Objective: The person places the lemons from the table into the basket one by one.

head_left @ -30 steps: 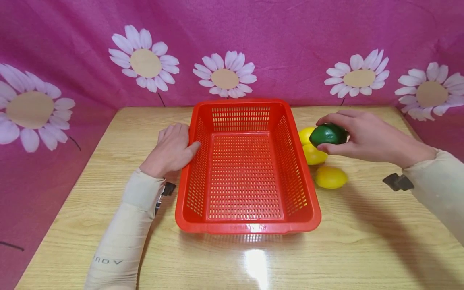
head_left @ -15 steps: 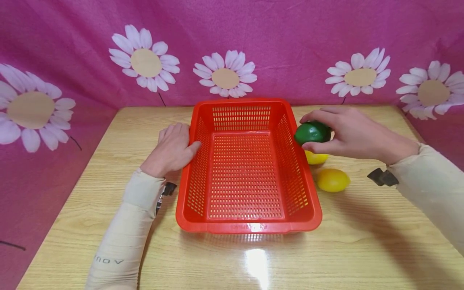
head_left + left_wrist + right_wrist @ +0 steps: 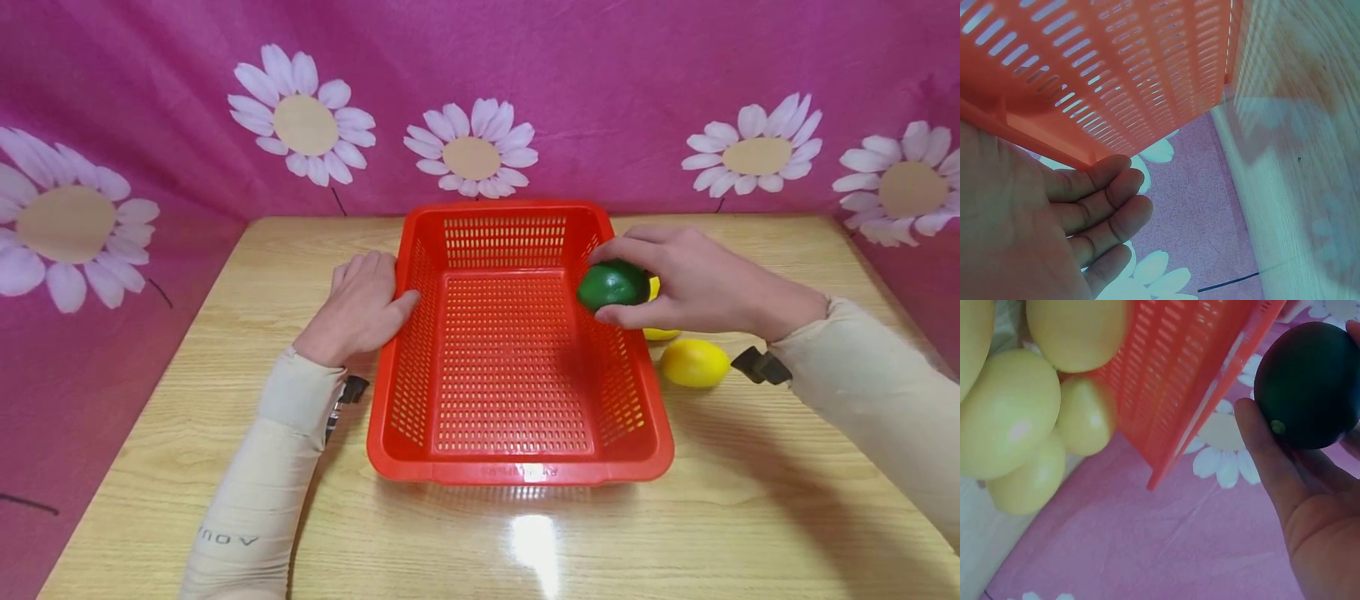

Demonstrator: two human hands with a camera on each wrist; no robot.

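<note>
A red slotted basket (image 3: 517, 471) stands in the middle of a wooden table. My right hand (image 3: 675, 279) grips a dark green lime (image 3: 611, 285) over the basket's right wall; the right wrist view shows the lime (image 3: 1307, 384) held between thumb and fingers beside the basket wall (image 3: 1179, 381). My left hand (image 3: 360, 308) rests flat against the basket's left side, fingers straight; in the left wrist view my left hand (image 3: 1079, 212) lies under the basket's rim (image 3: 1085, 81). Yellow lemons (image 3: 693, 362) lie on the table right of the basket, also seen as yellow lemons (image 3: 1016, 412) in the right wrist view.
The wooden table (image 3: 750, 500) is backed by a pink cloth with white daisies (image 3: 472, 154) that also hangs down on the left. A second lemon (image 3: 660, 333) is partly hidden under my right hand.
My right hand has carried the lime leftward from above the lemons to over the basket's right wall. The left hand has stayed in place.
</note>
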